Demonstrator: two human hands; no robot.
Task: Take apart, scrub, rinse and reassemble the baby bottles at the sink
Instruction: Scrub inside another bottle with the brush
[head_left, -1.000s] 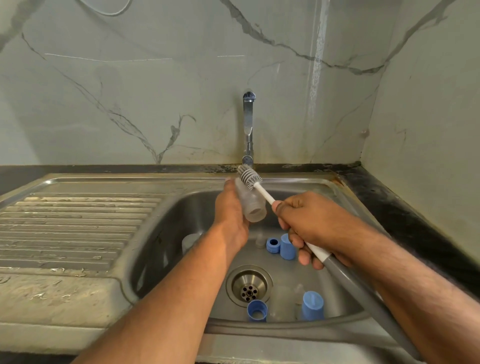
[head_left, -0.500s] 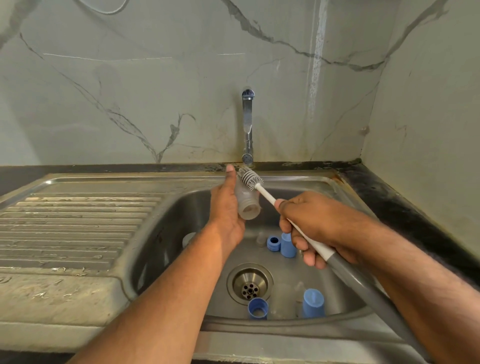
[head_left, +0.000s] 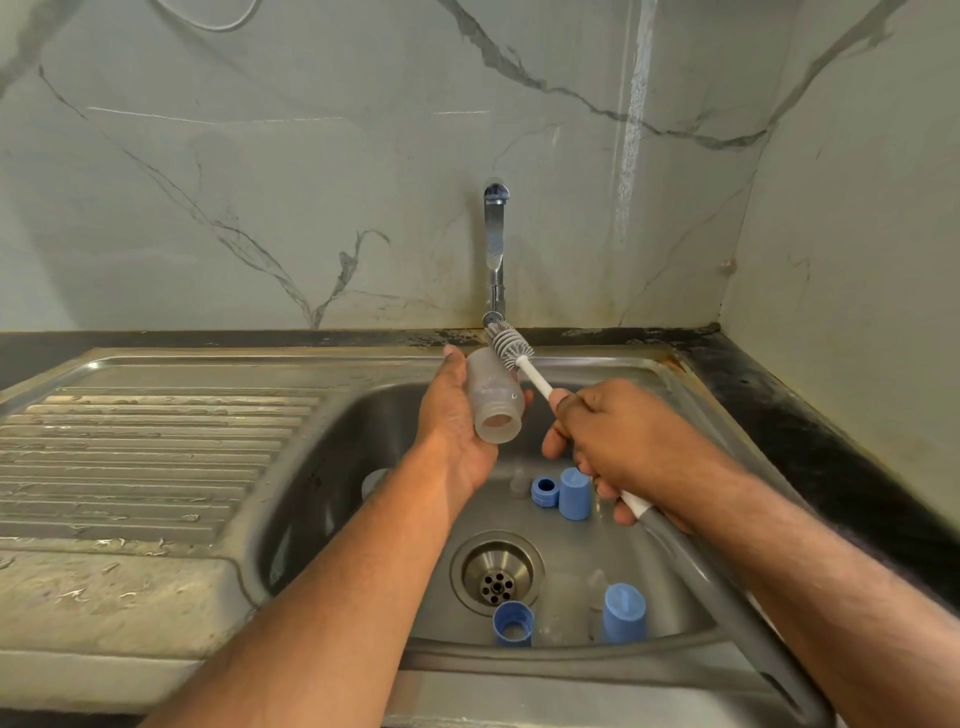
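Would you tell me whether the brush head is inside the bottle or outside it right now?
Outside. The brush head lies against the bottle near its closed base; the open mouth faces the camera, empty.

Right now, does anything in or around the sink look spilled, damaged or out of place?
Nothing spilled or broken. The left hand holds the clear bottle; the brush is outside it. Rust-like staining marks the sink rim at its far right corner.

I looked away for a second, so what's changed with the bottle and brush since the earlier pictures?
The left hand has turned the bottle so its open mouth faces the camera more. The right hand still grips the brush, its head staying outside at the bottle's far end. The blue parts in the sink haven't moved.
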